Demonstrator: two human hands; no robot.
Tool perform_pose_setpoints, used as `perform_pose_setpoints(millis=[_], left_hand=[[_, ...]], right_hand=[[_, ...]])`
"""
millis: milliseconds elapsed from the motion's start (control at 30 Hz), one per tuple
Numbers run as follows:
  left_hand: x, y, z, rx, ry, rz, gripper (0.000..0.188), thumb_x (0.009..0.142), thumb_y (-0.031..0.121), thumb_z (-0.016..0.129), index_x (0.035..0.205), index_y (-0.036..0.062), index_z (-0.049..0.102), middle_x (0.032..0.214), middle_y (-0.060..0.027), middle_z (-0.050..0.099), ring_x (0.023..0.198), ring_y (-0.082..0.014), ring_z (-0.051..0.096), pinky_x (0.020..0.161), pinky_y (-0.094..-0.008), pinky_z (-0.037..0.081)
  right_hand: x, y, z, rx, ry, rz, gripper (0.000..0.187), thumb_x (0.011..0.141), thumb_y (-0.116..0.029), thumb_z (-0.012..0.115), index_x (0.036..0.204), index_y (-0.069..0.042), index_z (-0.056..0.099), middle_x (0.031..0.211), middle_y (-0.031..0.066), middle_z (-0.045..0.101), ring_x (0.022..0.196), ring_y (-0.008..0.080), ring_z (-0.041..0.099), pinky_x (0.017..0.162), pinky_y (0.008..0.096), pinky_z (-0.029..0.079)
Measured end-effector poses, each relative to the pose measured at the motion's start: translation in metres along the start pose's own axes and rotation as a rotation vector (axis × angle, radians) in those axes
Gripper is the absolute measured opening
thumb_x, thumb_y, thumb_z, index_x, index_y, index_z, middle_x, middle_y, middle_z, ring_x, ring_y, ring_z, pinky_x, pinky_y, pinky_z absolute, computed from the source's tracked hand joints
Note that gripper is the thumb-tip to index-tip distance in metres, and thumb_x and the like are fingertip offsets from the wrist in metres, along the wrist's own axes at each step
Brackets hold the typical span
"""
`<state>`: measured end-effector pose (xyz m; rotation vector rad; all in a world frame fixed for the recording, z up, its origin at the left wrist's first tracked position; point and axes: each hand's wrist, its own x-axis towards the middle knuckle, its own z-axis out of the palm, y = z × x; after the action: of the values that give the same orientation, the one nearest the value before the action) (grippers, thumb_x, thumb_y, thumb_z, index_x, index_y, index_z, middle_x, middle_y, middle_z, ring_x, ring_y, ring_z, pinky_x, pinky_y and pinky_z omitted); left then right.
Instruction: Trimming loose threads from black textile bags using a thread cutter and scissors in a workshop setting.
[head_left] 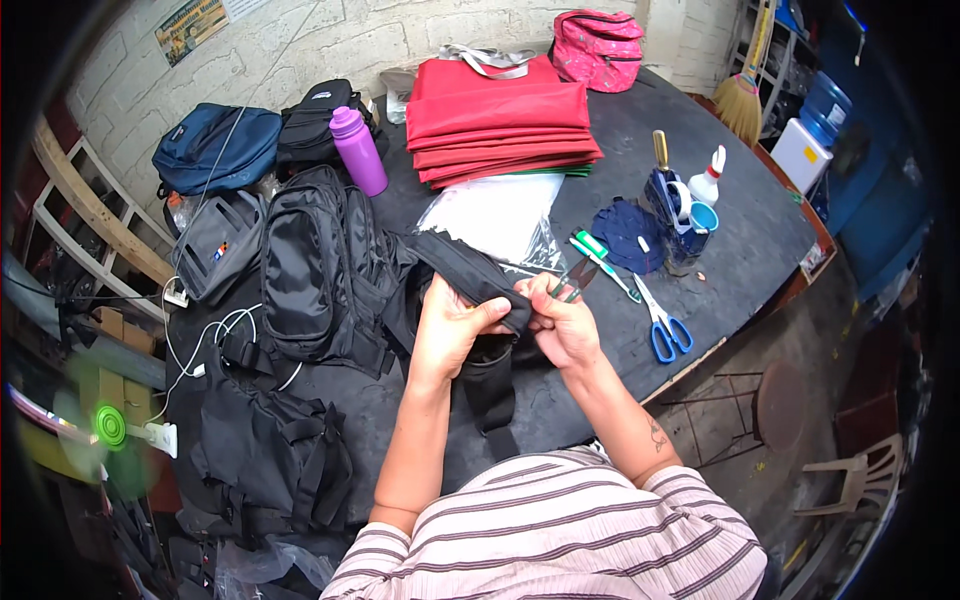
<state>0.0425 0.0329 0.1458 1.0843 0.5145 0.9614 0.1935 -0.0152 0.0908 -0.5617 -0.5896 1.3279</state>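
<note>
While your left hand [450, 325] grips the edge of the black cloth [462, 268] — thumb pressed on top, fingers mostly hidden under it — your right hand [564, 326] is curled tight around the small snips [580, 276], its fingertips close by the same edge. That edge sits between your two hands, over the table [745, 280], with a black strap [490, 395] hanging below it toward you. The blades point up and away from you. Your right fingers hide too much to say if they pinch the cloth as well. If that hand turns while its fingers are busy, the blades could nick the cloth or poke your left thumb. Black on black is hard to see, so a cut could land in the wrong spot. The blue-handled scissors [668, 338] and the green-and-white tool [606, 267] lie near your right hand — a wide swing of that arm could knock them. A tug on the strap could pull the edge loose.
</note>
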Motion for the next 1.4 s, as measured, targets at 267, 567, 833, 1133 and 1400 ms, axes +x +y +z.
perform_pose_setpoints(millis=[267, 567, 833, 1133, 1400], left_hand=[[-0.001, 0.004, -0.004, 0.074, 0.017, 0.054, 0.051, 0.075, -0.009, 0.062, 0.119, -0.0024, 0.037, 0.098, -0.0106, 0.059, 0.081, -0.0180, 0.064, 0.062, -0.0269, 0.057], [-0.005, -0.001, -0.001, 0.222, -0.077, 0.059, 0.055, 0.073, -0.007, 0.067, 0.121, -0.0011, 0.042, 0.100, -0.0044, 0.059, 0.084, -0.0104, 0.060, 0.069, -0.0227, 0.051], [0.029, 0.013, -0.029, 0.249, -0.190, -0.036, 0.030, 0.080, 0.000, 0.063, 0.106, 0.0019, 0.049, 0.087, 0.0002, 0.061, 0.073, -0.0074, 0.058, 0.061, -0.0224, 0.048], [0.021, 0.010, -0.024, 0.202, -0.136, 0.067, 0.079, 0.064, -0.015, 0.066, 0.132, 0.0017, 0.030, 0.113, -0.0056, 0.049, 0.106, -0.0166, 0.051, 0.092, -0.0298, 0.043], [0.054, 0.056, -0.020, 0.912, 0.053, 0.172, 0.045, 0.064, 0.009, 0.076, 0.101, -0.0075, 0.057, 0.064, -0.0065, 0.060, 0.056, -0.0136, 0.057, 0.053, -0.0282, 0.046]], right_hand=[[0.009, -0.034, 0.023, -0.607, -0.013, -0.291, 0.009, 0.073, -0.003, 0.071, 0.082, -0.001, 0.068, 0.081, 0.0003, 0.061, 0.061, 0.0032, 0.047, 0.055, 0.0190, 0.033], [0.053, -0.028, -0.050, -0.300, 0.278, -0.314, 0.017, 0.089, -0.019, 0.061, 0.079, -0.005, 0.060, 0.066, -0.0030, 0.052, 0.046, 0.0019, 0.031, 0.043, 0.0222, 0.027], [0.015, -0.009, -0.030, -0.231, 0.070, -0.116, 0.044, 0.093, -0.042, 0.051, 0.074, -0.002, 0.058, 0.066, 0.0040, 0.054, 0.042, 0.0040, 0.030, 0.044, 0.0207, 0.027], [0.007, -0.004, -0.005, -0.689, 0.020, -0.204, 0.044, 0.061, -0.006, 0.082, 0.100, -0.006, 0.060, 0.089, -0.0038, 0.057, 0.062, 0.0000, 0.041, 0.060, 0.0157, 0.036], [0.012, 0.000, 0.010, -1.006, -0.034, -0.467, 0.027, 0.061, -0.002, 0.081, 0.078, 0.000, 0.061, 0.080, 0.0043, 0.057, 0.076, 0.0114, 0.055, 0.070, 0.0237, 0.043]])
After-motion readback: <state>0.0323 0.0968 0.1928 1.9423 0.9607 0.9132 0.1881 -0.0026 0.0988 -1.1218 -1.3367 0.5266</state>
